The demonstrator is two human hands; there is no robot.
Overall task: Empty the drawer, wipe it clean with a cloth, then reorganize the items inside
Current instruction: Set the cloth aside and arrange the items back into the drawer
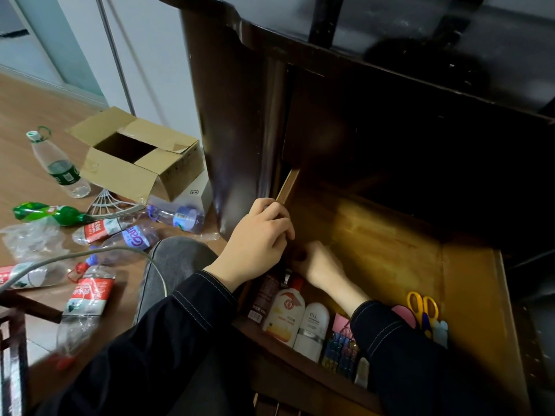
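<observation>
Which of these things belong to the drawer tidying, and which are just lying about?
Part of the job:
- drawer
- left hand, gripping the drawer's side
- right hand, reaching inside
- brown bottle
- white bottles
- binder clips
- scissors

Just lying about:
- cardboard box
- plastic bottles on the floor
- grey cable

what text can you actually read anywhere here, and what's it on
"ell": on the white bottle in the drawer; the smaller print below it is unreadable.
"Gan": on the purple label of a clear bottle on the floor; the rest curls out of sight.
Too blurred: the characters on the nearest red-labelled bottle.
Too small: the print on the white-and-orange bottle, the dark bottle and the cardboard box.
</observation>
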